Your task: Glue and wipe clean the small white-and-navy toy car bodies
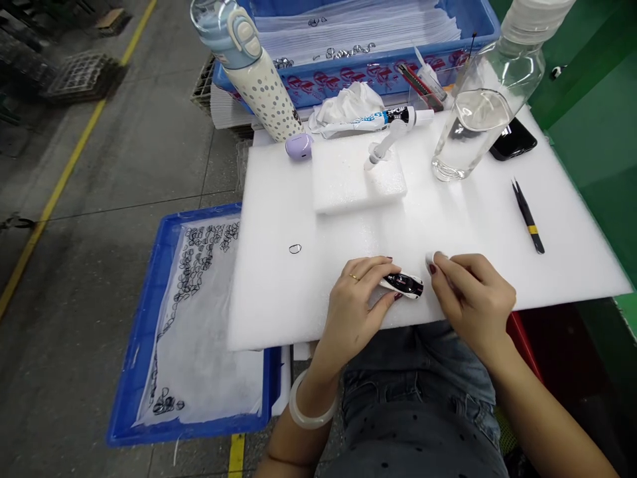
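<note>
My left hand (359,297) holds a small white toy car with dark windows (405,285) flat against the white foam sheet (318,292) near its front edge. My right hand (470,292) rests just right of the car, fingers curled, with a small white piece (430,258) pinched at the fingertips. A tiny dark-rimmed oval part (295,249) lies alone on the foam, left of my left hand.
A foam block (348,182) carries a white dispenser (383,147). Behind stand a dotted bottle (259,73), a purple case (299,146), a glue tube (378,118), a clear water bottle (478,113) and a phone (513,139). Black tweezers (528,216) lie right. Blue trays (149,318) hold several small rings.
</note>
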The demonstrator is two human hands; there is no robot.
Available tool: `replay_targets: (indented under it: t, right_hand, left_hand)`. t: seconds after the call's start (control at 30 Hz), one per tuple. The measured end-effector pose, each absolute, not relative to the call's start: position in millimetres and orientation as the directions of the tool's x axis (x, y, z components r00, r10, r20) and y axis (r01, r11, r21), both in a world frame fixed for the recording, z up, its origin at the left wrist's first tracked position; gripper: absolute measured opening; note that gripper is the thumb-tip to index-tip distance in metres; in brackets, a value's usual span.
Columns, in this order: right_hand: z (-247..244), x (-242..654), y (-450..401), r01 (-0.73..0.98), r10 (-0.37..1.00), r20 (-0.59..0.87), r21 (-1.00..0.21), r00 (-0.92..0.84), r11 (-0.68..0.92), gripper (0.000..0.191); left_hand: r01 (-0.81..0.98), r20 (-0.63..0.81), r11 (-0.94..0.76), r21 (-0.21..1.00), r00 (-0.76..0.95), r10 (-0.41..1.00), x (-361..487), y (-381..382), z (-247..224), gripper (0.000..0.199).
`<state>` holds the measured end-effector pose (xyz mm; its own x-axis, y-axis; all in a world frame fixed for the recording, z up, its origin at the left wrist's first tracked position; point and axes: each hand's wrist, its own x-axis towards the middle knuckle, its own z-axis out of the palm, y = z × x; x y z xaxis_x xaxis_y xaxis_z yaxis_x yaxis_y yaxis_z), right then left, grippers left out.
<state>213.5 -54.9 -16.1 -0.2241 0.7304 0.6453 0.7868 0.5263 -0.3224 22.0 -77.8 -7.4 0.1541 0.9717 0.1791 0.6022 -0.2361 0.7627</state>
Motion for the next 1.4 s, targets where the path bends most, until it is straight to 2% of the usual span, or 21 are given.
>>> replay_targets:
  t: [0.1,0.2,0.37,0.43,0.5,0.57,0.77,0.93,1.03,1.13,1.23,1.3,1.4]
  right_hand:
    - [-17.9,212.9,-63.0,0.708,0.673,0.658,-0.293,-0.338,0.642,0.020]
    - [-17.8,208.6,-71.9,0.675,0.662,0.621,-0.273,-0.420,0.685,0.016]
    - [-1.6,223.9,-61.7,0.492,0.612,0.509,-0.365,-0.605,0.791,0.016]
    - [7.3,235.9,-49.9,0.567,0.633,0.547,-0.312,-0.548,0.762,0.020]
    - [13.2,243.7,-40.5,0.729,0.667,0.604,-0.197,-0.436,0.656,0.023]
    - [13.9,243.6,-38.0,0.795,0.679,0.609,-0.126,-0.410,0.593,0.024]
    - [-7.4,217.9,-56.5,0.718,0.658,0.594,-0.184,-0.464,0.672,0.022]
    - [-11.4,218.1,-58.5,0.704,0.631,0.620,-0.172,-0.466,0.689,0.020]
    - [-3.7,221.6,-55.0,0.695,0.661,0.547,-0.187,-0.514,0.695,0.018]
    - [1.5,212.4,-56.5,0.650,0.700,0.395,-0.275,-0.595,0.708,0.031]
    - [2.0,199.0,-61.5,0.609,0.691,0.379,-0.328,-0.615,0.722,0.046]
    - [1.2,207.0,-58.2,0.614,0.700,0.432,-0.345,-0.568,0.711,0.049]
    - [-3.8,270.7,-33.2,0.763,0.762,0.577,-0.337,-0.295,0.551,0.053]
  left_hand:
    - [0.601,0.184,-0.237,0.763,0.150,0.971,22.4,-77.4,-7.7,0.029]
    - [0.605,0.179,-0.235,0.761,0.152,0.972,22.0,-76.5,-8.0,0.033]
    - [0.595,0.193,-0.249,0.764,0.158,0.968,20.5,-75.8,-9.2,0.029]
    - [0.589,0.211,-0.253,0.767,0.141,0.967,20.5,-76.2,-10.0,0.025]
    - [0.583,0.224,-0.252,0.773,0.121,0.967,20.9,-76.8,-10.4,0.022]
    - [0.575,0.227,-0.248,0.779,0.110,0.968,21.3,-77.2,-10.3,0.022]
    - [0.579,0.226,-0.247,0.777,0.110,0.968,21.7,-76.9,-8.7,0.022]
    - [0.579,0.227,-0.249,0.776,0.111,0.968,21.9,-76.3,-9.3,0.021]
    - [0.581,0.225,-0.250,0.775,0.116,0.967,20.8,-77.3,-9.4,0.021]
    - [0.555,0.223,-0.260,0.791,0.135,0.966,18.0,-80.2,-9.3,0.026]
    - [0.524,0.201,-0.225,0.822,0.102,0.974,14.5,-83.7,-10.5,0.033]
    - [0.528,0.180,-0.184,0.829,0.059,0.982,12.9,-85.6,-11.9,0.035]
    - [0.557,0.186,-0.169,0.813,0.027,0.982,11.6,-87.2,-13.8,0.035]
